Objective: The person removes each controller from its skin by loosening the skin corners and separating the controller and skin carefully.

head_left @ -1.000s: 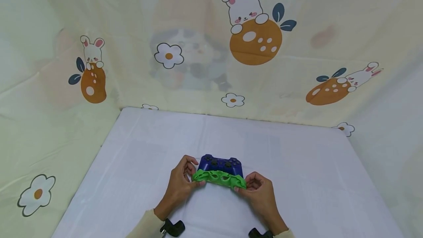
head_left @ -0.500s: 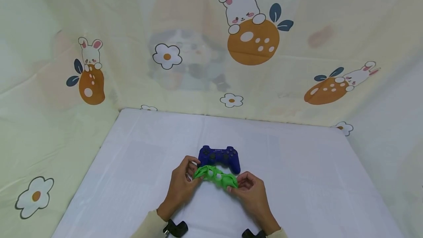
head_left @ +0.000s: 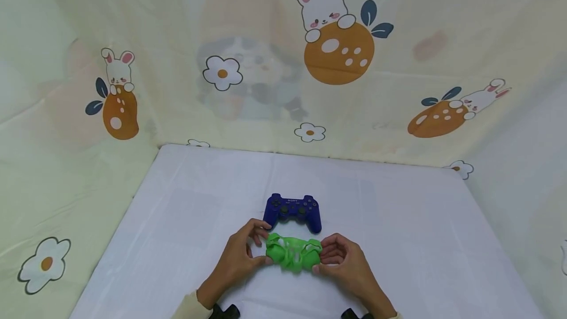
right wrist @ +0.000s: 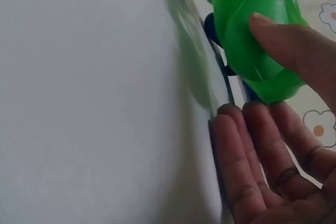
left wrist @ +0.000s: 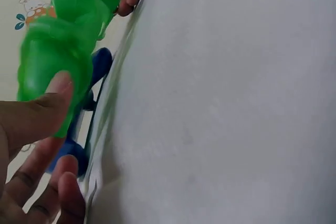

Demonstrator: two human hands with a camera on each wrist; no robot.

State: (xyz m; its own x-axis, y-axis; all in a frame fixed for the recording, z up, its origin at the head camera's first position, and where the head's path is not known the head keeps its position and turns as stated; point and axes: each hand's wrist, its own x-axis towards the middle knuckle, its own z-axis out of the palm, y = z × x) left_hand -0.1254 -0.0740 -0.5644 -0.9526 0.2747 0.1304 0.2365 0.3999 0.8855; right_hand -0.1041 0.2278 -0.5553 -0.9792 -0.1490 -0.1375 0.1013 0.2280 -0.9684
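Note:
A soft green silicone controller cover [head_left: 294, 253] hangs between both hands, held close above the white cloth. My left hand [head_left: 236, 256] pinches its left end, thumb on the near face and fingers behind. At the other end my right hand [head_left: 349, 263] holds it likewise; the right wrist view shows the thumb pressing the rounded green grip pocket [right wrist: 257, 35]. Just beyond the cover lies a dark blue game controller [head_left: 292, 207], buttons up and handles toward me. In the left wrist view the cover [left wrist: 58, 56] hides part of the controller [left wrist: 100, 66].
The white cloth [head_left: 390, 240] spreads over the tabletop on every side of the hands. Behind and at the left stand cream fabric walls [head_left: 257, 132] printed with rabbits and flowers. Black wrist mounts [head_left: 226, 311] sit at both wrists.
The green cover has come off the controller's handles, moved toward me, and its face has turned. The controller has ended up a little farther away, fully uncovered.

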